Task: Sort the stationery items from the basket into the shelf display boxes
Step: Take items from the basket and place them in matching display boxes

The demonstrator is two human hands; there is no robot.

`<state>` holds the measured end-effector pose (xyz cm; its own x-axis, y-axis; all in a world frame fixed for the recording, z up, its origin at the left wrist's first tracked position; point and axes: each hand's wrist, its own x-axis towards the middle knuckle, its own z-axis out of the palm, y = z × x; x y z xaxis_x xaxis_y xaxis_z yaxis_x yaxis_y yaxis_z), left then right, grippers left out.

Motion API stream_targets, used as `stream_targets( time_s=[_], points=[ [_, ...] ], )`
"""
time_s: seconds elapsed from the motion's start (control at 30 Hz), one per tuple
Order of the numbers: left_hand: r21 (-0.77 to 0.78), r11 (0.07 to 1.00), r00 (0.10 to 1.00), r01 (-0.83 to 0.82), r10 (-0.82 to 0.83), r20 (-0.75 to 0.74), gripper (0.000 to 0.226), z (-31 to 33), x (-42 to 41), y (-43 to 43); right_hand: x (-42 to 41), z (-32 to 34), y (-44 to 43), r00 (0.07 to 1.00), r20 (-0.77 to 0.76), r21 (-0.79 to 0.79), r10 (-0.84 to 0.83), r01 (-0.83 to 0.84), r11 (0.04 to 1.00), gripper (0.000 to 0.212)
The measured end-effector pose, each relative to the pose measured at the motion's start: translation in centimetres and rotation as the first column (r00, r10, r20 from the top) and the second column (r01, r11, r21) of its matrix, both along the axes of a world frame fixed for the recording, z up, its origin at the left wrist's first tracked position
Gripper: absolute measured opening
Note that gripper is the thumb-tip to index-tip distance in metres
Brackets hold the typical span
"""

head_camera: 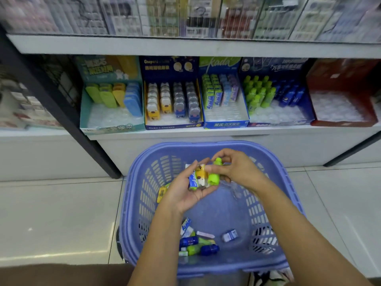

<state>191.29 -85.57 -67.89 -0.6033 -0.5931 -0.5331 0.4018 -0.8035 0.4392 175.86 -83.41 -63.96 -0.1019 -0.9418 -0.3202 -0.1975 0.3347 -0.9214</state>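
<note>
A purple plastic basket stands on the floor below the shelf. Over it, my left hand holds a blue-and-white kada eraser pack and a yellow dog-shaped item in its palm. My right hand pinches a lime-green bottle-shaped item right beside them. Loose stationery lies on the basket floor, with a small blue-white box apart from it. A yellow item leans by the basket's left wall. Display boxes line the shelf.
From left to right the shelf holds a teal box, a dark blue box of dog-shaped items, a kada box, a box of green and blue bottles and a red box. A black post slants at left.
</note>
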Motion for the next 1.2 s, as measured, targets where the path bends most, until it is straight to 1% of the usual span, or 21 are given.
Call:
stream_targets(
  time_s=[0.07, 0.17, 0.23, 0.27, 0.3, 0.33, 0.4, 0.43, 0.47, 0.5, 0.53, 0.6, 0.67, 0.77, 0.87, 0.93, 1.0, 1.1, 1.2],
  points=[
    [0.015, 0.994, 0.994, -0.104, 0.105, -0.023, 0.031, 1.8, 1.0, -0.3, 0.7, 1.5, -0.4, 0.988, 0.136, -0.070, -0.070, 0.080, 0.994, 0.020],
    [-0.011, 0.979, 0.979, -0.203, 0.203, -0.024, 0.029, 4.5, 3.2, -0.7, 1.8, 3.8, -1.5, 0.923, 0.376, -0.132, -0.080, 0.139, 0.981, 0.017],
    [-0.056, 0.969, 0.970, -0.239, 0.241, 0.029, 0.023, 6.0, 4.6, -1.1, 2.0, 5.0, -2.8, 0.895, 0.439, -0.166, -0.083, 0.172, 0.971, 0.015],
    [-0.086, 0.963, 0.963, -0.257, 0.263, 0.065, 0.017, 6.4, 5.3, -1.4, 1.9, 5.5, -3.7, 0.898, 0.426, -0.184, -0.109, 0.204, 0.961, 0.011],
    [-0.116, 0.954, 0.953, -0.276, 0.287, 0.093, 0.016, 6.7, 5.9, -1.6, 1.6, 6.0, -4.6, 0.913, 0.378, -0.205, -0.155, 0.246, 0.947, 0.009],
    [-0.144, 0.945, 0.945, -0.294, 0.310, 0.103, 0.019, 6.9, 6.4, -1.9, 1.2, 6.5, -5.6, 0.934, 0.287, -0.235, -0.212, 0.283, 0.930, 0.009],
    [-0.167, 0.933, 0.938, -0.319, 0.335, 0.083, 0.030, 7.2, 6.9, -2.2, 0.1, 7.3, -7.4, 0.948, 0.020, -0.321, -0.317, 0.306, 0.896, 0.011],
    [-0.163, 0.931, 0.938, -0.327, 0.340, 0.062, 0.035, 7.3, 7.1, -2.3, -0.5, 7.6, -8.2, 0.925, -0.122, -0.371, -0.359, 0.293, 0.881, 0.015],
    [-0.154, 0.931, 0.939, -0.332, 0.342, 0.041, 0.038, 7.4, 7.1, -2.4, -1.0, 7.9, -8.9, 0.883, -0.245, -0.416, -0.400, 0.277, 0.866, 0.021],
    [-0.138, 0.932, 0.939, -0.336, 0.342, 0.021, 0.040, 7.5, 7.0, -2.4, -1.5, 8.3, -9.5, 0.836, -0.328, -0.450, -0.441, 0.272, 0.850, 0.028],
    [-0.115, 0.933, 0.940, -0.340, 0.342, 0.001, 0.041, 7.5, 6.8, -2.5, -2.0, 8.7, -10.0, 0.797, -0.372, -0.472, -0.476, 0.280, 0.836, 0.032],
    [-0.050, 0.937, 0.938, -0.347, 0.345, -0.042, 0.042, 7.5, 6.5, -2.6, -3.1, 9.2, -10.5, 0.744, -0.421, -0.497, -0.519, 0.290, 0.818, 0.033],
    [0.011, 0.936, 0.932, -0.352, 0.352, -0.083, 0.042, 7.6, 5.9, -2.6, -4.2, 9.3, -10.4, 0.715, -0.439, -0.518, -0.544, 0.294, 0.803, 0.032],
    [0.081, 0.941, 0.932, -0.330, 0.338, -0.129, 0.040, 8.1, 4.3, -2.5, -6.3, 8.7, -9.4, 0.677, -0.388, -0.563, -0.625, 0.363, 0.743, 0.031],
    [0.130, 0.951, 0.935, -0.280, 0.301, -0.190, 0.038, 8.7, 2.2, -2.0, -8.7, 7.9, -8.1, 0.598, -0.323, -0.612, -0.734, 0.460, 0.644, 0.036],
    [0.151, 0.959, 0.936, -0.240, 0.270, -0.225, 0.037, 8.9, 0.8, -1.6, -10.3, 7.6, -7.5, 0.579, -0.289, -0.612, -0.763, 0.501, 0.612, 0.036],
    [0.132, 0.966, 0.947, -0.220, 0.244, -0.207, 0.034, 8.8, -0.3, -1.3, -11.6, 7.3, -7.4, 0.588, -0.316, -0.587, -0.744, 0.496, 0.640, 0.035],
    [0.089, 0.973, 0.967, -0.214, 0.225, -0.124, 0.028, 8.3, -1.4, -1.0, -12.6, 6.7, -7.8, 0.609, -0.460, -0.538, -0.646, 0.387, 0.749, 0.035],
    [0.046, 0.976, 0.975, -0.212, 0.215, -0.065, 0.030, 7.9, -1.8, -1.1, -12.9, 6.2, -8.6, 0.618, -0.551, -0.494, -0.560, 0.300, 0.816, 0.037]
  ],
)
